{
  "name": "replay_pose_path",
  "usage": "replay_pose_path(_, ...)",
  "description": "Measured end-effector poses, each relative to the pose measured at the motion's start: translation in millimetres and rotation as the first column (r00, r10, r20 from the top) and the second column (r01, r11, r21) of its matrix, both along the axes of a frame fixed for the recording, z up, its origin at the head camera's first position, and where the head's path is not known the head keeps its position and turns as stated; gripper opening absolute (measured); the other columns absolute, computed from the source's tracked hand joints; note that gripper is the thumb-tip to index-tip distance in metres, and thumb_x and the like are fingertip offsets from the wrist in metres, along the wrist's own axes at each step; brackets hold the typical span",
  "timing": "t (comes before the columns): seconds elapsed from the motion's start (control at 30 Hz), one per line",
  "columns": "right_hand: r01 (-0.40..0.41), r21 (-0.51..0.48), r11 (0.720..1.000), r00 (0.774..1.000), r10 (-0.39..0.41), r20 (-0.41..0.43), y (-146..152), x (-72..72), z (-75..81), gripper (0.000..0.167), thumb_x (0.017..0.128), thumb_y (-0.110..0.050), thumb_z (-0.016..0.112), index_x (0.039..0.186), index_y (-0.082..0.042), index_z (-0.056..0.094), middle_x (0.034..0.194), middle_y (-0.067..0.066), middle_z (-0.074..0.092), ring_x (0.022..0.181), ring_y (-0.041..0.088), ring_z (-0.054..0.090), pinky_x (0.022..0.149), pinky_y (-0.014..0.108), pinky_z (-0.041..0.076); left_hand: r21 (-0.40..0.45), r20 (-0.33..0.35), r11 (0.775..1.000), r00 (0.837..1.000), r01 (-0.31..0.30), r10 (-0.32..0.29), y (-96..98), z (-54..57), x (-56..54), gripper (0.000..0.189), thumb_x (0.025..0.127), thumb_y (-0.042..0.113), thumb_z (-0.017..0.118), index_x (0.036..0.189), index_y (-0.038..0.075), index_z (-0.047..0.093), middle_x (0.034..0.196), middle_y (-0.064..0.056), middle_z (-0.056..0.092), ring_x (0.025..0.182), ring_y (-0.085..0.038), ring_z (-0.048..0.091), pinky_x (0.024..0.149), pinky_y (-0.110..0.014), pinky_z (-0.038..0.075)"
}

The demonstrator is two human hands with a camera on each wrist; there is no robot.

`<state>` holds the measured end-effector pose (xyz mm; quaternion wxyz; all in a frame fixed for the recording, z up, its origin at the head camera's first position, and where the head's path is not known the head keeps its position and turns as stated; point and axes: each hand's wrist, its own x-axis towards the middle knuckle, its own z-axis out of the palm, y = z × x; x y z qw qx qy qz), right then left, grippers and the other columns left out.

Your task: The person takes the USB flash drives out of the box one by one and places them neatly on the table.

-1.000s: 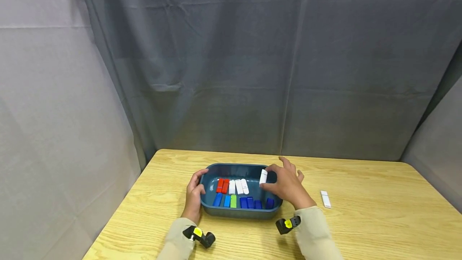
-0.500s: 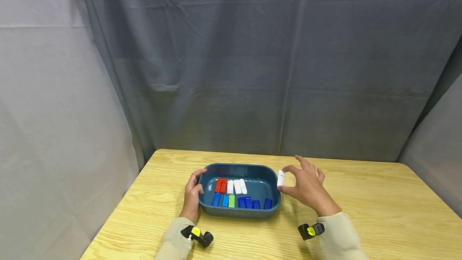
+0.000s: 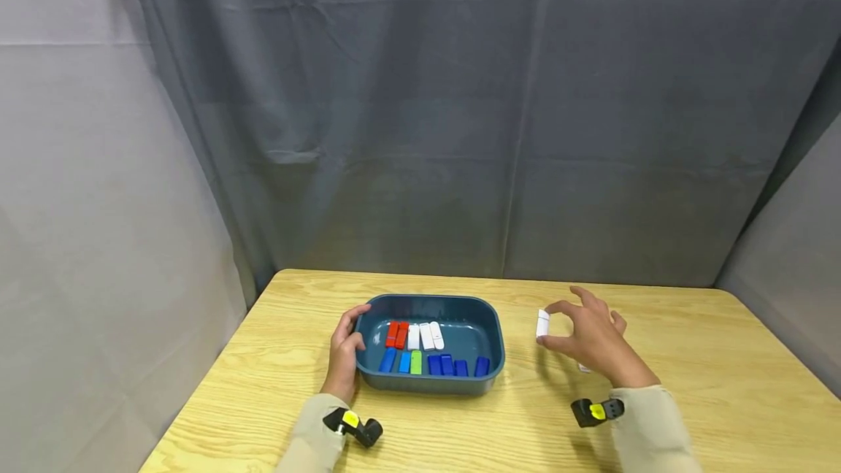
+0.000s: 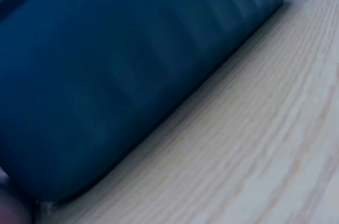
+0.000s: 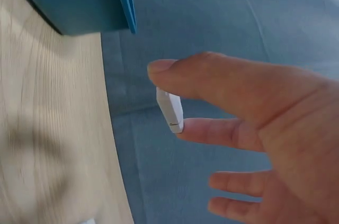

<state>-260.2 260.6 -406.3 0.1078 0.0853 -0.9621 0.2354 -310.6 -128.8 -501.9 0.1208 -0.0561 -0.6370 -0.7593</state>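
Note:
My right hand (image 3: 598, 343) pinches a white USB stick (image 3: 542, 323) between thumb and index finger, right of the tray and above the table. In the right wrist view the USB stick (image 5: 170, 109) is held end to end, with the other fingers spread away from it. My left hand (image 3: 344, 352) grips the left end of a dark blue-green tray (image 3: 430, 383), its thumb over the rim. Inside lie two red sticks (image 3: 397, 334) and several white ones (image 3: 425, 336) at the back, with blue sticks (image 3: 447, 364) and a green one (image 3: 416, 362) along the front.
Another white stick (image 3: 584, 368) lies on the wooden table (image 3: 460, 436), mostly hidden by the right hand. A grey curtain (image 3: 394, 130) hangs behind the table, with pale cloth (image 3: 85, 239) at the left side.
My right hand has carried the white USB stick out from over the tray, to the right. It now covers most of the white stick on the table. The left hand stays on the tray.

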Motion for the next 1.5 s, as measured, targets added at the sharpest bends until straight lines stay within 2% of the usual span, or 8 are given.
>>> replay_pose_path(0.33, 0.008, 0.026, 1.0, 0.993, -0.011, 0.117, 18.7, -3.3, -16.2, 0.055, 0.075, -0.043, 0.077, 0.118, -0.009, 0.066, 0.143, 0.036, 0.029, 0.122, 0.061, 0.029, 0.083, 0.076, 0.019, -0.005, 0.01, 1.0, 1.0, -0.003, 0.003, -3.1, -1.0, 0.4, 0.064, 0.067, -0.016, 0.035, 0.128, -0.003, 0.054, 0.142, -0.013, 0.047, 0.133, -0.026, 0.036, 0.1, -0.043, 0.025)
replay_pose_path(0.73, -0.01, 0.042, 0.999, 0.981, 0.002, 0.195, 31.9, -8.9, -28.9, 0.06, 0.076, -0.044, 0.076, 0.121, -0.005, 0.064, 0.139, 0.04, 0.032, 0.12, 0.063, 0.033, 0.079, 0.074, 0.028, 0.007, 0.008, 1.0, 1.0, 0.008, -0.008, -1.7, -0.9, 0.4, 0.066, 0.066, -0.015, 0.035, 0.129, -0.006, 0.052, 0.143, -0.013, 0.046, 0.132, -0.028, 0.036, 0.098, -0.043, 0.026)
replay_pose_path(0.93, -0.024, 0.043, 0.999, 0.975, 0.014, 0.22, 36.0, -12.4, -33.4, 0.062, 0.077, -0.044, 0.076, 0.122, -0.003, 0.062, 0.136, 0.04, 0.037, 0.117, 0.06, 0.04, 0.075, 0.071, 0.033, 0.003, 0.004, 1.0, 1.0, 0.007, -0.007, -1.7, -1.3, 0.0, 0.066, 0.066, -0.014, 0.036, 0.129, -0.005, 0.052, 0.143, -0.013, 0.046, 0.134, -0.027, 0.035, 0.1, -0.045, 0.025)
replay_pose_path(1.1, -0.001, 0.046, 0.999, 0.973, -0.01, 0.229, 38.9, -14.1, -39.2, 0.063, 0.075, -0.043, 0.077, 0.122, -0.003, 0.062, 0.132, 0.037, 0.043, 0.116, 0.056, 0.043, 0.077, 0.067, 0.035, -0.002, 0.005, 1.0, 1.0, 0.003, -0.003, -1.0, -1.6, -0.8, 0.065, 0.066, -0.015, 0.035, 0.129, -0.005, 0.052, 0.143, -0.013, 0.046, 0.134, -0.027, 0.035, 0.102, -0.046, 0.024)
replay_pose_path(1.23, 0.019, 0.043, 0.999, 0.972, -0.028, 0.232, 41.2, -15.4, -43.3, 0.062, 0.074, -0.04, 0.079, 0.122, -0.003, 0.062, 0.13, 0.034, 0.048, 0.111, 0.05, 0.049, 0.074, 0.062, 0.036, -0.001, 0.003, 1.0, 1.0, 0.008, -0.008, -0.5, -0.9, -0.9, 0.065, 0.067, -0.015, 0.035, 0.129, -0.005, 0.051, 0.143, -0.012, 0.046, 0.133, -0.028, 0.036, 0.099, -0.045, 0.025)
replay_pose_path(1.5, 0.021, 0.047, 0.999, 0.966, -0.032, 0.256, 45.2, -19.5, -47.1, 0.061, 0.074, -0.038, 0.079, 0.123, -0.004, 0.062, 0.127, 0.031, 0.052, 0.106, 0.045, 0.054, 0.071, 0.058, 0.036, 0.004, 0.004, 1.0, 1.0, 0.01, -0.01, 0.4, -1.0, -1.8, 0.065, 0.068, -0.016, 0.035, 0.13, -0.005, 0.051, 0.144, -0.013, 0.045, 0.132, -0.03, 0.036, 0.098, -0.045, 0.025)
